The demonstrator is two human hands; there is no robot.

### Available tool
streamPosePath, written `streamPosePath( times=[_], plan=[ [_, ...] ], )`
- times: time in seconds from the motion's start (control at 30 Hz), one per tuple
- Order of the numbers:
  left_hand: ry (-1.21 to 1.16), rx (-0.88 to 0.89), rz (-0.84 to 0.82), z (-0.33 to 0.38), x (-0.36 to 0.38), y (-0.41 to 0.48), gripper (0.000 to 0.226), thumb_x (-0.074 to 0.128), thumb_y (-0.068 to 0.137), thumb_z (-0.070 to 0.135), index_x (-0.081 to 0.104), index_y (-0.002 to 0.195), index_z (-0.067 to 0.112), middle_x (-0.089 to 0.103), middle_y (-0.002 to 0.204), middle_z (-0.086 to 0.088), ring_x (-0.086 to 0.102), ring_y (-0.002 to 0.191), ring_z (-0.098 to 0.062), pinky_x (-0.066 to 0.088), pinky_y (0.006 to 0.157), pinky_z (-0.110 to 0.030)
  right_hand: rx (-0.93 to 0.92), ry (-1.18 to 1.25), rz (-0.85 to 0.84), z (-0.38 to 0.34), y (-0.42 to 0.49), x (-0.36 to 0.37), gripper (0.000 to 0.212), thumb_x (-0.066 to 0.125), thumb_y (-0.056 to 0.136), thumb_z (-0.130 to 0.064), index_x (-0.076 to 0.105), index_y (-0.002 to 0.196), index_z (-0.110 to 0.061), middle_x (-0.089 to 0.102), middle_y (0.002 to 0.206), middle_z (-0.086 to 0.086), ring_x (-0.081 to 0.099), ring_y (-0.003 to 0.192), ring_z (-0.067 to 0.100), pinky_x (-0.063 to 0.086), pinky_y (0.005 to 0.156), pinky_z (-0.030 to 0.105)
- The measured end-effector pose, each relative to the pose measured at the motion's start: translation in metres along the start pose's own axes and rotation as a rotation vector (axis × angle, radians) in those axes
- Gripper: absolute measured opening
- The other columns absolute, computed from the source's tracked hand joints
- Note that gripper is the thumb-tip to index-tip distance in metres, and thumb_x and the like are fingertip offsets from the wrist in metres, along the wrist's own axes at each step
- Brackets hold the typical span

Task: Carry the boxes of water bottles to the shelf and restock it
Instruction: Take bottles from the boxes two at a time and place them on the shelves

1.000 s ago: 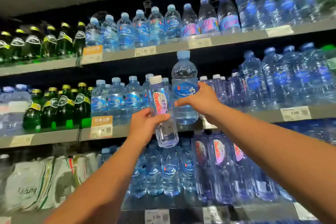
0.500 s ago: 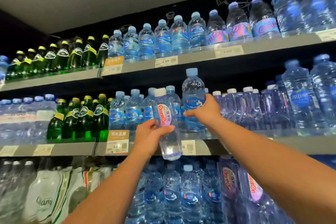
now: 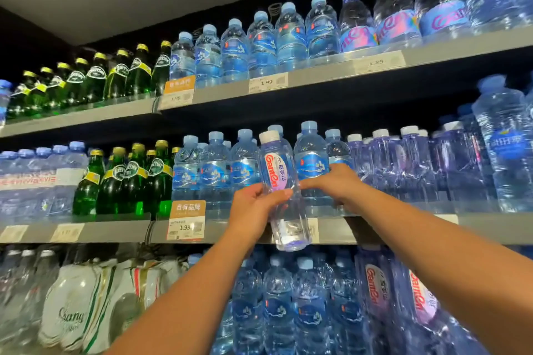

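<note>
The left hand [image 3: 253,207] is wrapped around the middle of a clear white-capped bottle [image 3: 284,190] with a red and lilac label, holding it nearly upright in front of the front edge of the middle shelf [image 3: 340,229], its base hanging below that edge. The right hand [image 3: 336,184] reaches in just beside it, fingers closed around the lower body of a blue-capped bottle [image 3: 311,161] that stands at the front edge of the middle shelf; whether its base is on the board or just above it cannot be told. The two bottles are touching or nearly so.

To the left of the blue-capped bottle along the same shelf stands a row of like blue-labelled bottles [image 3: 215,170], then green glass bottles [image 3: 127,179] with yellow caps, then shrink-wrapped packs of water [image 3: 34,179] at the left end. An orange price tag [image 3: 187,219] marked 1.99 hangs on the shelf edge below the blue row. To the right of the hands stand white-capped bottles [image 3: 403,164], then larger bottles toward the right end.

The top shelf [image 3: 317,75] carries green bottles at the left and blue-capped water further right. The bottom shelf holds white packs [image 3: 75,305] at the left and more water bottles under the hands.
</note>
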State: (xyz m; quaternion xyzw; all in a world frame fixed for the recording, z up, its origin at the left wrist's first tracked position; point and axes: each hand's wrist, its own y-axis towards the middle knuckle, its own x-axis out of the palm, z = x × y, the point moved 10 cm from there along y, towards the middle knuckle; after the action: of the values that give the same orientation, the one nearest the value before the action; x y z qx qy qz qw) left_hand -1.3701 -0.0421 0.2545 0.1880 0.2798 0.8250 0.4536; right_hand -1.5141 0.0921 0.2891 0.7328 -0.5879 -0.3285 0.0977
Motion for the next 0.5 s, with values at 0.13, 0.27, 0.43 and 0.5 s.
streamPosePath(
  times=[0.13,0.27,0.43,0.5],
  plan=[
    [-0.027,-0.008,-0.056,-0.003,0.018,-0.003,0.022,0.069,0.080,0.006,0.069,0.101,0.002,0.074,0.095,-0.013,0.070,0.089,-0.027,0.059,0.080,-0.035,-0.012,0.005,-0.024,0.002,0.002,0.003,0.049,0.081,0.064,-0.037,0.065,0.102,-0.011,0.068,0.100,0.011,0.058,0.077,0.019,0.040,0.054,0.025],
    [-0.044,-0.007,-0.089,0.000,0.031,-0.004,0.019,0.069,0.080,0.006,0.070,0.099,0.003,0.074,0.094,-0.011,0.070,0.083,-0.022,0.059,0.072,-0.026,0.020,-0.009,-0.120,0.003,-0.003,0.005,0.042,0.078,0.068,-0.027,0.063,0.103,-0.007,0.067,0.101,0.013,0.059,0.079,0.021,0.047,0.064,0.031],
    [-0.104,-0.007,-0.075,0.010,0.042,0.000,0.017,0.070,0.078,0.007,0.068,0.095,0.004,0.073,0.096,-0.014,0.069,0.085,-0.026,0.056,0.087,-0.040,-0.023,0.169,-0.021,-0.007,-0.019,-0.028,0.008,0.067,0.082,-0.010,0.059,0.083,-0.007,0.058,0.079,0.006,0.055,0.068,0.018,0.051,0.067,0.031],
    [-0.147,-0.022,-0.069,0.014,0.049,0.003,0.015,0.070,0.078,0.005,0.068,0.093,0.005,0.073,0.097,-0.015,0.067,0.086,-0.028,0.053,0.091,-0.044,-0.031,0.367,-0.037,-0.010,-0.031,-0.039,0.004,0.064,0.084,-0.006,0.062,0.081,-0.005,0.062,0.081,0.011,0.061,0.073,0.023,0.056,0.077,0.036]
  ],
)
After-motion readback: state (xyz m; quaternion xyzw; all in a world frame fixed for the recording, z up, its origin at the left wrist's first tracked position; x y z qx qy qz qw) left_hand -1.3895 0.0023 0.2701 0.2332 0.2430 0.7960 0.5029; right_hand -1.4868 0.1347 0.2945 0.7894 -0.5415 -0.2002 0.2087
